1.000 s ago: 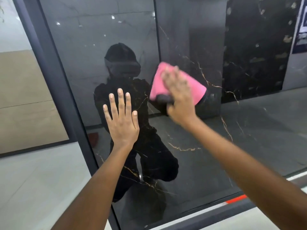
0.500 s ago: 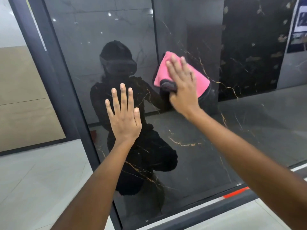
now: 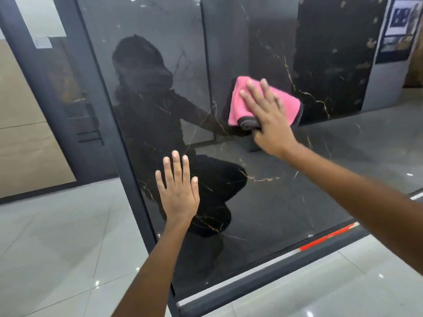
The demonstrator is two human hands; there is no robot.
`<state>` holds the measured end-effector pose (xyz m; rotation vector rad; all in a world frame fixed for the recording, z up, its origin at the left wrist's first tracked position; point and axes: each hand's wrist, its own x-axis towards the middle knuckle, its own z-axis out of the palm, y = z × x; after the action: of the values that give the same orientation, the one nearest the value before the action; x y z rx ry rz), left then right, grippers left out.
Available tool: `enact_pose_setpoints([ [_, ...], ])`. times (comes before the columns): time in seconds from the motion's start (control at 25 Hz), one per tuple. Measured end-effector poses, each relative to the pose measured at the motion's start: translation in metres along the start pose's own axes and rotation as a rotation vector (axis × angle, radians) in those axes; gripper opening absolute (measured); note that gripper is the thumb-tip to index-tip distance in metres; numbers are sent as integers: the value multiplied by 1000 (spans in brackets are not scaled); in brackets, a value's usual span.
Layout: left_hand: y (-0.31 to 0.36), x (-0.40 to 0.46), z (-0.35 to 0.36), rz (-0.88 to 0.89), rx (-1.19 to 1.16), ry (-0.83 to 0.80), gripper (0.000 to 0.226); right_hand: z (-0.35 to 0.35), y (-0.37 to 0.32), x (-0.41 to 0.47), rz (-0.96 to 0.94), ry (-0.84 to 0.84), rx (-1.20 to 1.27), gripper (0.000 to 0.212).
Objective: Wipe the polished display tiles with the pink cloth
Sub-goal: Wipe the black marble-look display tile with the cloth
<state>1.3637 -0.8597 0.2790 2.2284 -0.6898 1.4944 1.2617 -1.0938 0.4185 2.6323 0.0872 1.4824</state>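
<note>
A large polished black display tile with gold veins stands upright in a dark frame and mirrors the room. My right hand presses the folded pink cloth flat against the tile's upper middle, fingers straight over it. The cloth has a grey underside showing at its lower edge. My left hand lies flat on the tile lower left, fingers straight and together, holding nothing.
The dark metal frame borders the tile at left and bottom, with a red strip on the lower rail. Glossy light floor tiles lie around. A beige panel stands at far left.
My right hand has slid the pink cloth to the right and slightly down across the tile. My left hand has stayed flat on the tile while the view has shifted.
</note>
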Motion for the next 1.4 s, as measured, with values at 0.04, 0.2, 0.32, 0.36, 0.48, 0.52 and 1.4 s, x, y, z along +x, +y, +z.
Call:
enact_pose_setpoints([
  [0.04,1,-1,1,9,9,22,63,21,-13,-25,-88,-24,-56,91],
  [0.2,-3,-4,6,29,27,63,63,96,-43,-154,-778,-305,-291,98],
  [0.32,0,-4,5,1,15,68,60,85,-23,-146,-779,-238,-210,94],
  [0.36,1,-3,5,-7,22,77,60,73,-13,-123,-608,-149,-133,92],
  [0.48,1,-5,9,-17,40,117,57,51,9,-64,32,168,141,75],
  [0.52,1,-7,13,-19,45,130,56,57,7,-68,123,245,174,72],
  [1.4,27,-57,43,-160,94,156,53,88,68,-136,644,411,456,81],
])
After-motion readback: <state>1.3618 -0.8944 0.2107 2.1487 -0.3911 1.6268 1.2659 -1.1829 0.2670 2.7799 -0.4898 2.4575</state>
